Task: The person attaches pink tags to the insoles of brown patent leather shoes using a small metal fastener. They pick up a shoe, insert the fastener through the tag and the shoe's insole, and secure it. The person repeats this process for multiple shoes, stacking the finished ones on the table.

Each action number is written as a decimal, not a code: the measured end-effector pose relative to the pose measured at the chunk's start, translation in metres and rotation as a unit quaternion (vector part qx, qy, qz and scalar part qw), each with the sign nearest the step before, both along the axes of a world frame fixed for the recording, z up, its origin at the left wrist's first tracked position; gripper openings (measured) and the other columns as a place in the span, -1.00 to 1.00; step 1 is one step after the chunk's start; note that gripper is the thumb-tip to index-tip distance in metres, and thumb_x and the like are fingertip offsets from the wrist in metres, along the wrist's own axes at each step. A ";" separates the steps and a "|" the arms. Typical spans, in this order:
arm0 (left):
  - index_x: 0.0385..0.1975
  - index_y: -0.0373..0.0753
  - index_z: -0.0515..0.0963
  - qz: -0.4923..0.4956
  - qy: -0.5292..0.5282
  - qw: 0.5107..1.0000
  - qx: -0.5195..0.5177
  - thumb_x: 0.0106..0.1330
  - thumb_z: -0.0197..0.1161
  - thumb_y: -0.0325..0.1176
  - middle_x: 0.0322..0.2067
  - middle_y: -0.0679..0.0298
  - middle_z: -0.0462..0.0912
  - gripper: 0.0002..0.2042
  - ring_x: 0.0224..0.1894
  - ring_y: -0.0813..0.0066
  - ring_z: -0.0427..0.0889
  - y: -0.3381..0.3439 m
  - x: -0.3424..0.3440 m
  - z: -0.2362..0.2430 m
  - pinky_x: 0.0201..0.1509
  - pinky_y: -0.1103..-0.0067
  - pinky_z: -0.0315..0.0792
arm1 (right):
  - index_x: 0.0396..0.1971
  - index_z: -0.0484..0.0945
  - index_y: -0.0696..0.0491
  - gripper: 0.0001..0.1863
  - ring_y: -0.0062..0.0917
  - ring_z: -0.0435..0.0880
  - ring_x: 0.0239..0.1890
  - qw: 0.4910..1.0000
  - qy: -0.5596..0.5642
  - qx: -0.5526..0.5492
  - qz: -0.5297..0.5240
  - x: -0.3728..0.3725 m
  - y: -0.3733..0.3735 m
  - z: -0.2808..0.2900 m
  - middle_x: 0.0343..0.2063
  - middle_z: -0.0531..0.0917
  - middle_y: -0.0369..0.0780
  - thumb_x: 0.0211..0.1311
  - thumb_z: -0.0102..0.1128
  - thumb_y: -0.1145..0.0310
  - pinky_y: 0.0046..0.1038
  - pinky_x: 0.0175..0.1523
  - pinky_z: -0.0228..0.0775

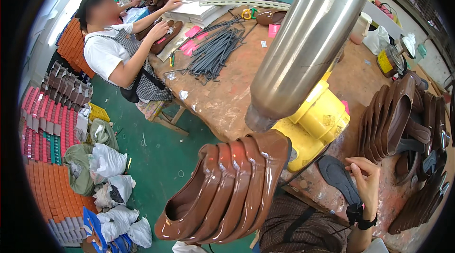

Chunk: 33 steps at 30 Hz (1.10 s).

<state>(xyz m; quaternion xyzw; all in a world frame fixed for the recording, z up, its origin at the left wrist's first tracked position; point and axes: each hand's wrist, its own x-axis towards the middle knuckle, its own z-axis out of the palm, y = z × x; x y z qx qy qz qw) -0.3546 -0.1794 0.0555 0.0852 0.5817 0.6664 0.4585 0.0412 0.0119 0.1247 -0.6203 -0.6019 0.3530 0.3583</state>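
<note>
A row of several glossy brown shoes [222, 191], nested one against another, is held up at the lower middle, just below the nozzle of a steel barrel [303, 49] joined to a yellow housing [315, 125]. A reddish glow shows on the shoes' upper sides. My left hand is behind this row, fingers hidden; only a bit of white cuff [186, 247] shows beneath. My right hand [365, 174] hovers over the worktable beside a dark grey shoe sole [339, 177], fingers loosely bent, thumb and forefinger apart, nothing between them.
More nested brown shoes [386, 120] crowd the worktable [227, 103] on the right. A pile of dark rods [215, 51] lies at its far side. A co-worker [116, 49] sits at the left edge. Bags [108, 160] and stacked orange pieces [59, 191] stand on the floor.
</note>
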 end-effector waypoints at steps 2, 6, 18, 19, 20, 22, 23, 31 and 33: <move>0.13 -0.32 0.38 0.007 -0.002 1.000 0.004 0.22 0.31 -0.11 0.16 -0.07 0.44 -0.43 0.23 0.15 0.43 0.000 0.001 -0.001 0.32 0.30 0.35 | -0.23 0.70 0.25 -0.82 -0.50 0.71 -0.35 1.000 -0.008 0.005 0.001 0.001 0.000 -0.001 -0.30 0.74 -0.10 0.24 0.18 0.53 -0.55 -0.25 0.51; 0.12 -0.32 0.39 0.012 -0.002 1.000 0.004 0.25 0.29 -0.13 0.16 -0.09 0.44 -0.47 0.23 0.13 0.43 0.000 -0.003 -0.001 0.33 0.30 0.34 | -0.24 0.70 0.25 -0.83 -0.49 0.71 -0.34 1.000 -0.009 0.005 -0.006 0.004 -0.002 -0.001 -0.31 0.74 -0.09 0.24 0.18 0.53 -0.53 -0.24 0.50; 0.10 -0.31 0.41 -0.024 -0.006 0.999 0.031 0.33 0.23 -0.19 0.16 -0.13 0.44 -0.57 0.25 0.09 0.42 0.047 -0.037 -0.001 0.34 0.27 0.33 | -0.24 0.70 0.22 -0.84 -0.41 0.72 -0.32 0.998 -0.053 0.033 -0.007 0.016 -0.003 -0.001 -0.31 0.74 -0.08 0.23 0.23 0.53 -0.48 -0.21 0.52; 0.09 -0.31 0.41 -0.032 -0.001 0.999 0.038 0.34 0.23 -0.19 0.16 -0.14 0.44 -0.57 0.25 0.09 0.42 0.061 -0.046 0.000 0.35 0.27 0.33 | -0.23 0.70 0.21 -0.84 -0.39 0.72 -0.32 0.998 -0.047 0.045 0.001 0.019 -0.002 -0.003 -0.31 0.74 -0.08 0.23 0.24 0.53 -0.45 -0.20 0.53; 0.09 -0.31 0.41 -0.036 0.001 0.998 0.048 0.35 0.22 -0.20 0.16 -0.14 0.44 -0.58 0.25 0.09 0.42 0.076 -0.056 0.000 0.35 0.27 0.33 | -0.22 0.71 0.19 -0.84 -0.38 0.72 -0.31 0.997 -0.044 0.058 0.009 0.020 -0.001 -0.005 -0.31 0.74 -0.09 0.23 0.25 0.53 -0.43 -0.19 0.54; 0.09 -0.31 0.42 -0.059 -0.002 0.996 0.070 0.36 0.21 -0.21 0.16 -0.15 0.44 -0.60 0.25 0.08 0.42 0.112 -0.073 -0.002 0.35 0.27 0.33 | -0.19 0.70 0.19 -0.81 -0.37 0.73 -0.28 0.999 -0.027 0.015 0.008 0.026 -0.003 -0.004 -0.25 0.74 -0.10 0.24 0.26 0.47 -0.41 -0.25 0.54; 0.09 -0.31 0.42 -0.075 -0.007 0.994 0.082 0.37 0.21 -0.21 0.16 -0.15 0.44 -0.61 0.25 0.08 0.42 0.137 -0.077 -0.005 0.35 0.27 0.33 | -0.19 0.70 0.18 -0.82 -0.35 0.73 -0.27 0.997 -0.061 0.036 0.014 0.035 -0.007 -0.006 -0.25 0.74 -0.10 0.24 0.26 0.47 -0.39 -0.24 0.55; 0.07 -0.30 0.43 -0.315 -0.177 0.901 0.241 0.42 0.17 -0.25 0.16 -0.19 0.43 -0.67 0.26 0.05 0.41 0.321 -0.080 -0.025 0.36 0.25 0.32 | -0.22 0.72 0.09 -0.78 -0.21 0.72 -0.29 0.988 -0.120 0.016 -0.096 0.094 -0.061 -0.009 -0.28 0.73 -0.11 0.29 0.22 0.29 -0.28 -0.19 0.55; 0.27 -0.19 0.26 -0.309 -0.126 0.926 0.174 0.45 0.09 -0.16 0.31 -0.12 0.23 -0.54 0.37 -0.03 0.20 0.330 -0.040 -0.023 0.46 0.20 0.12 | -0.20 0.72 0.07 -0.77 -0.16 0.70 -0.26 0.978 -0.149 -0.002 -0.143 0.113 -0.083 -0.013 -0.27 0.72 -0.10 0.26 0.23 0.27 -0.25 -0.14 0.55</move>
